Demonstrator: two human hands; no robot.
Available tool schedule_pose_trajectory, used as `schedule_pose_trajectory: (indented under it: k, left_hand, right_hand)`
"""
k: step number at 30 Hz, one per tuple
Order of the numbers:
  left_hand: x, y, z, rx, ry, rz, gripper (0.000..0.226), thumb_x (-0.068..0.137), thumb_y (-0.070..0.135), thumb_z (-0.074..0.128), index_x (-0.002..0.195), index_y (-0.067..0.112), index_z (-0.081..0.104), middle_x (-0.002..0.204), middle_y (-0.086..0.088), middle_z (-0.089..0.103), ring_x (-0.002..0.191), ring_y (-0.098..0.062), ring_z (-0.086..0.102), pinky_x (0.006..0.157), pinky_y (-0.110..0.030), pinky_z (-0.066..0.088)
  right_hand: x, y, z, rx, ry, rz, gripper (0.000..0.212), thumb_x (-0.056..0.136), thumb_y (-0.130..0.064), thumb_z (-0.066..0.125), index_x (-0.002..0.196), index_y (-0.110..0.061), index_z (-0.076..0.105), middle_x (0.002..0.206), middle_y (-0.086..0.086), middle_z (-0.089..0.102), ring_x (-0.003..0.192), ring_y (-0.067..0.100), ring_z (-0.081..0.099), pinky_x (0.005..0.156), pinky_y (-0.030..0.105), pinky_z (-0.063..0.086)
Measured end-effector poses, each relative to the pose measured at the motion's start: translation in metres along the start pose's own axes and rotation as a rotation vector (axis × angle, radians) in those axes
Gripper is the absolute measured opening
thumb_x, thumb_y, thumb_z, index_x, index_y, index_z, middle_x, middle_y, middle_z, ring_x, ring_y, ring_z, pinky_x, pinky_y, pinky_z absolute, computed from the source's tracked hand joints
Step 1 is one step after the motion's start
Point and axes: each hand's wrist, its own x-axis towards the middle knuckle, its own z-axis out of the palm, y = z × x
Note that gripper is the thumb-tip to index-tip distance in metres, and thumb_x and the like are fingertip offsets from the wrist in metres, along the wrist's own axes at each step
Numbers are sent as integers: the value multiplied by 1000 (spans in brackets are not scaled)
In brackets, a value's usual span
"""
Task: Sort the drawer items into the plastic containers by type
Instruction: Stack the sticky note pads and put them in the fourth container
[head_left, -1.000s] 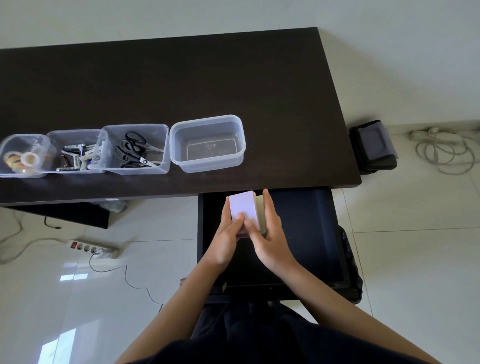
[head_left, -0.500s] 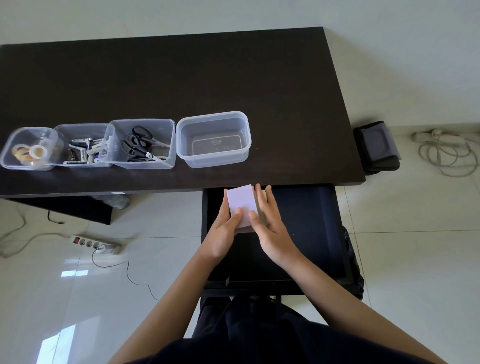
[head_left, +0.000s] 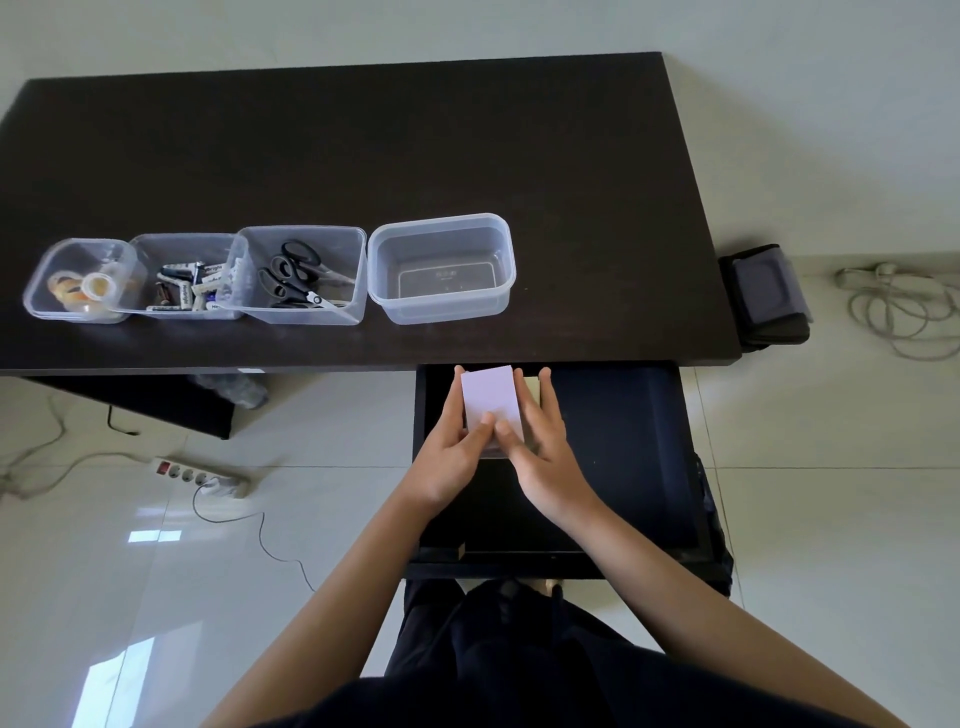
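Looking down from the head camera, I see both hands at the centre of the frame, over an open dark drawer (head_left: 613, 457) that juts out from under the counter (head_left: 363, 156). My left hand (head_left: 447, 457) and right hand (head_left: 545, 457) together hold a small stack of pale lilac note paper (head_left: 491, 400); each grip is clamped on it, thumbs pressed on the top sheet near its lower edge, fingers along its sides. A yellowish pad edge (head_left: 532, 387) peeks out just right of the stack, under the right fingers.

Across the middle left of the frame, four clear plastic containers stand in a row on the counter. From the left: a tape container (head_left: 41, 291) with rolls of tape, a battery container (head_left: 150, 247) with batteries, a scissors container (head_left: 353, 270) with black-handled scissors, and an empty container (head_left: 441, 223) nearest the drawer.

On the tiled floor, a power strip (head_left: 200, 475) lies at lower left, a dark bag (head_left: 766, 296) sits at the counter's right end, and coiled cable (head_left: 898, 312) lies at the far right.
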Motion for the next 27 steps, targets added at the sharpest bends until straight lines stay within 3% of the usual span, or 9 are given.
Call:
schedule_pose_trajectory:
  k: [6,9,12,15,18,21,24,27]
  left_hand:
    - [-2,-3,-6,20,-25,-7,84,82,57,54,149,38,8,147,6,39,132,-16,45,110,-48,38]
    - [-6,2,-5,24,-28,-2,75,94,41,49,151,33,0,150,8,32,133,-13,40,112,-44,36]
    - [-6,-1,-8,9,-4,24,69,96,34,46,151,32,5,148,6,36,130,-13,44,110,-44,38]
    - [-7,-3,-9,-8,27,38,62,95,38,50,149,30,20,140,6,47,124,-12,50,106,-43,44]
    - [-8,0,-7,-33,44,80,44,93,33,49,136,31,40,118,11,60,106,-3,61,93,-32,52]
    - [-8,6,-7,-59,64,96,36,98,23,47,132,34,40,112,16,60,99,2,62,89,-28,55]
    - [-5,13,-10,-37,69,97,48,96,29,50,141,31,35,120,17,57,111,-4,59,95,-34,52]
    - [2,21,-17,-17,63,98,54,96,31,51,146,29,29,128,11,55,117,-8,55,101,-39,49]
  right_hand:
    - [-2,-5,1,21,-27,23,68,85,-63,45,147,-46,20,158,-16,-14,143,1,-9,120,48,14]
    - [-6,-10,-1,161,19,35,61,97,-38,47,150,-35,16,161,-8,0,146,5,2,118,31,15]
    - [-4,-8,-5,260,67,30,64,96,-29,52,150,-32,17,155,1,29,142,13,30,116,37,30]
    - [-1,-10,-7,204,45,11,68,87,-44,60,146,-43,25,147,-2,42,132,13,45,109,40,41]
    - [4,-18,-11,177,5,3,70,74,-60,61,136,-61,27,138,-2,47,125,14,50,104,41,45]
    - [11,-26,-20,176,-49,-3,70,74,-58,63,135,-60,28,137,-4,45,124,16,50,97,43,51]
    - [16,-36,-26,165,-61,-44,65,80,-49,63,136,-55,32,142,-5,43,126,14,48,97,34,51]
    - [22,-45,-26,154,-44,-84,64,77,-50,66,133,-56,35,142,-8,45,126,14,49,98,36,51]
